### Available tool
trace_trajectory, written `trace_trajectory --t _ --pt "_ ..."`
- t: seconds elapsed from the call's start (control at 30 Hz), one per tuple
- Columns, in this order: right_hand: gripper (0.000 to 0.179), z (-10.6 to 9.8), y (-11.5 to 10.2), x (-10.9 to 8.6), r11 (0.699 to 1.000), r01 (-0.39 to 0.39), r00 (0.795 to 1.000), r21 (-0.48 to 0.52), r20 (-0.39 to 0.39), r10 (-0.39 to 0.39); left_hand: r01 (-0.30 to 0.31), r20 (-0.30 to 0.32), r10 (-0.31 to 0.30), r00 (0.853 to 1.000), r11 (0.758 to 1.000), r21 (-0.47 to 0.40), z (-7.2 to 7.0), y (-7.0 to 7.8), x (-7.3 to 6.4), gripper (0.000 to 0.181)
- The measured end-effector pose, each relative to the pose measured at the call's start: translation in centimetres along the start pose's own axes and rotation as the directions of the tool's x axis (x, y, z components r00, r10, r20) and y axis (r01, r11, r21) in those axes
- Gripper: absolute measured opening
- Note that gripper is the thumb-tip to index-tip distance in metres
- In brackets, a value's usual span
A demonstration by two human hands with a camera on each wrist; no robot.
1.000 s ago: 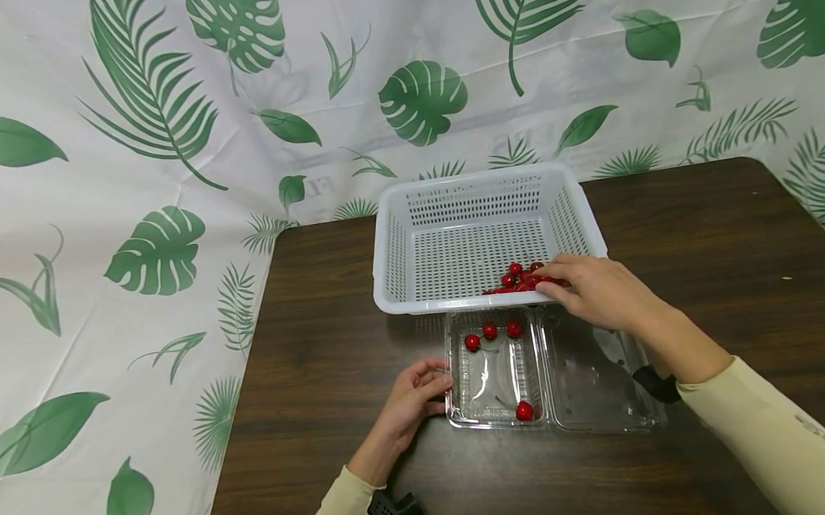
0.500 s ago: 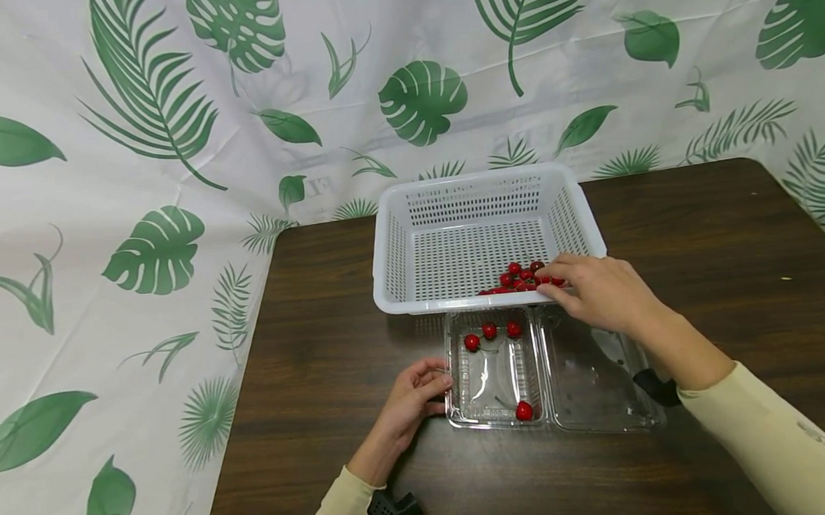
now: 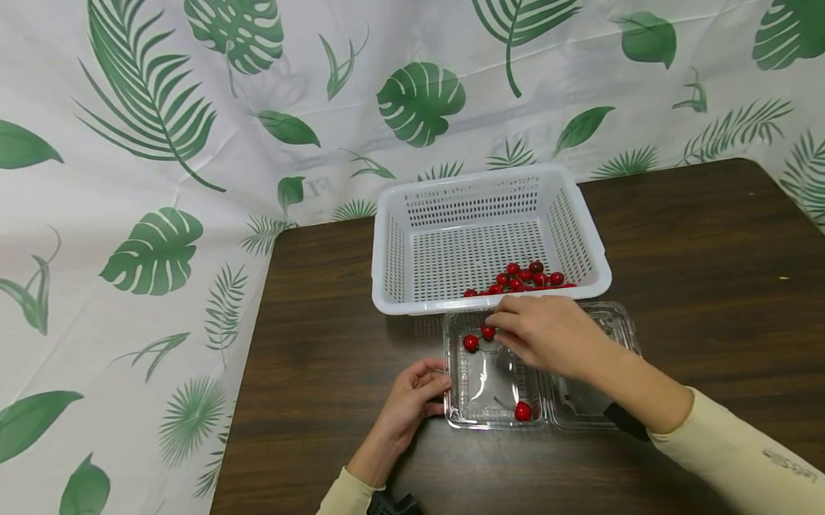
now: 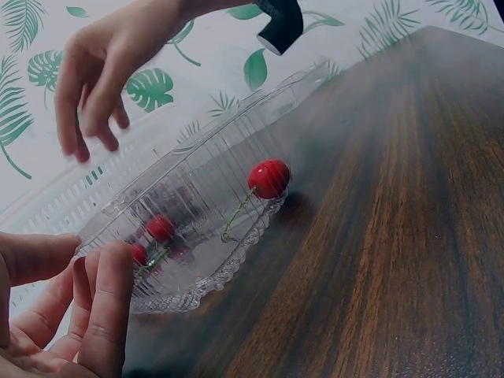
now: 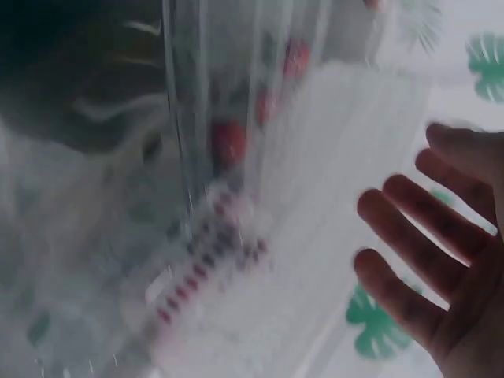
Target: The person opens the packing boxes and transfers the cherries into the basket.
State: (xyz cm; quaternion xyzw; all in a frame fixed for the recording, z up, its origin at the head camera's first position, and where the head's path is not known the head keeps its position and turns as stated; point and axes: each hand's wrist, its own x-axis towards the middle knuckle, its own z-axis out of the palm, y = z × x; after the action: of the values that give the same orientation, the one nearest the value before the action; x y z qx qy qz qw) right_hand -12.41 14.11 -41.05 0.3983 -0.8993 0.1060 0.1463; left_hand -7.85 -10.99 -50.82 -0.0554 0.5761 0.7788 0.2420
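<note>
A clear plastic clamshell container [image 3: 485, 422] lies opened out on the table, and my left hand [image 3: 408, 400] holds its left edge between thumb and fingers. Inside it, one cherry [image 3: 523, 411] sits at the near right corner, its stem showing in the left wrist view. Two more cherries [image 3: 471, 343] are visible toward the back. Over the container's back right part hovers my right hand [image 3: 550, 336], its fingers [image 4: 98, 126] hanging down apart with nothing seen between them. In the right wrist view those fingers [image 5: 402, 224] are spread.
Directly behind the container stands a white perforated basket [image 3: 394, 300]. A pile of cherries [image 3: 517, 284] lies along its near side. The container's lid [image 3: 585, 403] is laid flat to the right, partly under the right forearm. A leaf-print curtain [image 3: 241, 142] hangs behind the brown table [image 3: 319, 331].
My right hand has left the cherry pile in the basket and moved left and nearer, over the container. It now hides the container's back right cherry. The left hand stays put.
</note>
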Motion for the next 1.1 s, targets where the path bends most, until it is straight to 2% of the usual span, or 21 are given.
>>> trace_trajectory --t 0.17,0.37,0.53,0.63,0.73,0.9,1.1 --pt "0.034 2.3 -1.3 -0.1 0.998 0.035 0.989 0.046 0.144 -0.041 0.002 0.004 -0.002 1.0 1.0 0.0 0.0 0.0 0.0 0.028" --pt "0.051 3.9 -1.8 0.1 0.999 -0.02 0.962 0.025 0.271 0.013 -0.001 0.006 0.001 1.0 1.0 0.008 -0.1 0.0 0.0 0.029" --pt "0.058 5.2 -1.8 0.0 0.999 -0.04 0.941 -0.021 0.336 0.045 0.0 0.004 0.0 1.0 1.0 0.006 -0.1 0.0 0.0 0.028" --pt "0.058 5.8 -1.8 -0.2 0.999 -0.027 0.94 -0.038 0.338 0.038 0.0 0.005 -0.001 1.0 1.0 0.005 -0.1 0.0 0.0 0.028" --pt "0.054 6.1 -1.7 -0.2 0.999 -0.002 0.949 -0.048 0.314 0.017 -0.002 0.003 0.002 1.0 1.0 0.005 0.0 0.0 0.0 0.028" --pt "0.037 6.4 -1.4 -0.2 0.996 0.046 0.962 -0.075 0.27 -0.024 -0.005 0.005 0.005 1.0 1.0 0.005 0.0 0.1 0.0 0.023" --pt "0.018 6.5 -1.1 -0.2 0.993 0.081 0.969 -0.085 0.241 -0.058 -0.003 0.01 0.003 1.0 1.0 0.003 0.0 0.1 0.0 0.023"
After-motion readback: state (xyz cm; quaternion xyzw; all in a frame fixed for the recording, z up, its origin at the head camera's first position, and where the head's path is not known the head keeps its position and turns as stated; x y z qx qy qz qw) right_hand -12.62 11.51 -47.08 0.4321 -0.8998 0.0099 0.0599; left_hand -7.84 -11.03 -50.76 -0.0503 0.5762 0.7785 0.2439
